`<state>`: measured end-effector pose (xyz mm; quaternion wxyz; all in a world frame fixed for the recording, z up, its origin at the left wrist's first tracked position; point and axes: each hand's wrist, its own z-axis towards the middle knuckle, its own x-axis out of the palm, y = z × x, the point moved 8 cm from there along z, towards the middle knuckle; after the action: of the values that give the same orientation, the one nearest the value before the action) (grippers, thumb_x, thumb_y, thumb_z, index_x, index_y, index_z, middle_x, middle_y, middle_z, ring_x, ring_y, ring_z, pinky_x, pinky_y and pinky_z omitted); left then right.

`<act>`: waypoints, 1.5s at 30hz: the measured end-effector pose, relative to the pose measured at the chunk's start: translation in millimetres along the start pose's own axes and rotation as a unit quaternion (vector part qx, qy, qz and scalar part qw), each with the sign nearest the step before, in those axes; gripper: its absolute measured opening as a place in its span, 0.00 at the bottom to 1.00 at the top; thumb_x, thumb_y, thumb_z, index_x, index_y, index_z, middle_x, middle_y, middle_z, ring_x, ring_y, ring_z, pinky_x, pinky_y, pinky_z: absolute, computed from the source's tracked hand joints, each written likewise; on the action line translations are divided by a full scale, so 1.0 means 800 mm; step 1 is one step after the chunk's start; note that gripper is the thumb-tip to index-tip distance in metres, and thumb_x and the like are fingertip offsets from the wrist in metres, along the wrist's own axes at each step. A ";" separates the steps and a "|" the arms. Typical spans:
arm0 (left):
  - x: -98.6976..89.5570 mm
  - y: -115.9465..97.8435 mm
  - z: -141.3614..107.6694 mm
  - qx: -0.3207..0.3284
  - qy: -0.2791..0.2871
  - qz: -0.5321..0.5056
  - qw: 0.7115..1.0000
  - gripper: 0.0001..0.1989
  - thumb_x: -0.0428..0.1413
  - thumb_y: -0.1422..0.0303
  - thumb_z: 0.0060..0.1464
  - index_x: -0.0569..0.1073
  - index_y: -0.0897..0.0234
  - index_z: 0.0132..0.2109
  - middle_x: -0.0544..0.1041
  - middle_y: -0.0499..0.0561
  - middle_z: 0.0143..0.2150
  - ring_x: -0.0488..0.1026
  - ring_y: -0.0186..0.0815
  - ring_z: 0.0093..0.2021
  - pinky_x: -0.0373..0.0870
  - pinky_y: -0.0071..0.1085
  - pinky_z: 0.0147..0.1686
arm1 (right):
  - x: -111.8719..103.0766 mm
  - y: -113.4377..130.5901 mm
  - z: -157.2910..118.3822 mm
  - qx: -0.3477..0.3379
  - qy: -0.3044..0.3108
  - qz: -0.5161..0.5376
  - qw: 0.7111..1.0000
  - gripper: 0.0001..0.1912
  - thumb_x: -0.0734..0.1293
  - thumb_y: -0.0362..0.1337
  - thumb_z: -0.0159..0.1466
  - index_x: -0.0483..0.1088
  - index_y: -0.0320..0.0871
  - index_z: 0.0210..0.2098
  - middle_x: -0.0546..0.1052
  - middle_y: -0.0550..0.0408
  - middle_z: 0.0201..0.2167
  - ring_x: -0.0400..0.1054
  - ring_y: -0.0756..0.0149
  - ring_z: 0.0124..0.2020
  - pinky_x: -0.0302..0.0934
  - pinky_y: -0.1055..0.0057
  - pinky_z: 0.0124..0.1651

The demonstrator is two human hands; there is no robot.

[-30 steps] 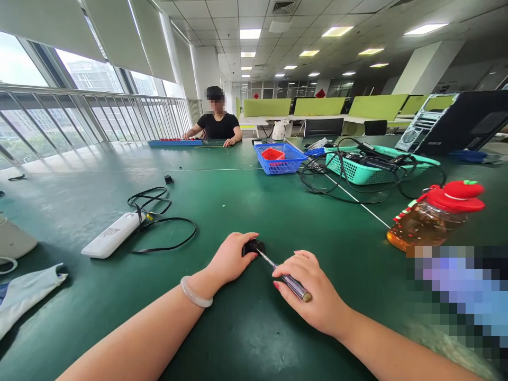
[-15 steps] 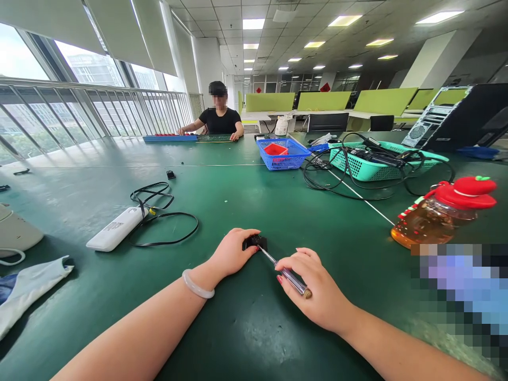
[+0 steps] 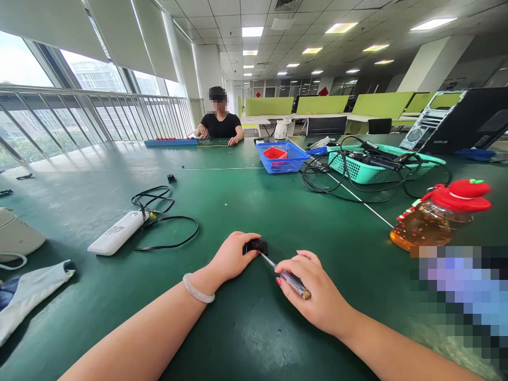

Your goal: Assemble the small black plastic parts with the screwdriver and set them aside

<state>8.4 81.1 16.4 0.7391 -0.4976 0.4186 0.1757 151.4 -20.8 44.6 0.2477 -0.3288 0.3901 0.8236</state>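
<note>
My left hand (image 3: 234, 255) grips a small black block (image 3: 261, 245) on the green tabletop (image 3: 254, 338), thumb and fingers at its left end. In my right hand (image 3: 313, 291) is a screwdriver (image 3: 291, 281) with a clear handle, held between thumb and fingers. Its metal shaft slants up and left, and the tip meets the near side of the block. What the tip touches there is too small to make out.
A white power bank (image 3: 117, 233) with a black cable lies left. Farther back are a blue basket (image 3: 282, 165) and a green basket (image 3: 369, 174) with cables. A red-lidded bottle (image 3: 436, 217) stands right. A person (image 3: 220, 124) sits across the table.
The view has tilted slightly upward, so the table's things sit a little lower. Both hands keep their holds. Across the table, the person's hand has lifted off the blue tray and drawn toward the body.
</note>
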 end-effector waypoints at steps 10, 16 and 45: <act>0.000 -0.002 -0.002 0.012 0.003 -0.003 1.000 0.18 0.59 0.68 0.53 0.76 0.56 0.53 0.79 0.51 0.50 0.71 0.43 0.54 0.68 0.40 0.57 | -0.008 0.000 -0.001 -0.015 -0.043 -0.012 0.999 0.05 0.63 0.33 0.66 0.67 0.50 0.40 0.75 0.63 0.29 0.69 0.69 0.31 0.51 0.54 0.59; 0.000 -0.003 -0.003 0.021 0.003 -0.004 1.000 0.18 0.60 0.67 0.53 0.76 0.56 0.52 0.79 0.51 0.50 0.71 0.42 0.54 0.68 0.40 0.57 | -0.008 0.006 0.000 -0.035 -0.043 -0.005 0.998 0.06 0.63 0.32 0.67 0.69 0.51 0.39 0.77 0.64 0.30 0.69 0.69 0.32 0.47 0.57 0.60; -0.007 0.001 -0.003 0.025 -0.002 -0.001 1.000 0.19 0.59 0.68 0.51 0.76 0.58 0.52 0.80 0.51 0.51 0.73 0.44 0.53 0.69 0.40 0.55 | 0.011 0.031 0.050 -0.128 -0.065 -0.045 0.989 0.12 0.58 0.35 0.66 0.65 0.44 0.26 0.71 0.60 0.22 0.61 0.70 0.26 0.53 0.62 0.50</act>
<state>3.7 80.4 19.8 0.7524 -0.4791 0.4210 0.1648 115.1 -1.5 69.3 0.2650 -0.3210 0.2493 0.8744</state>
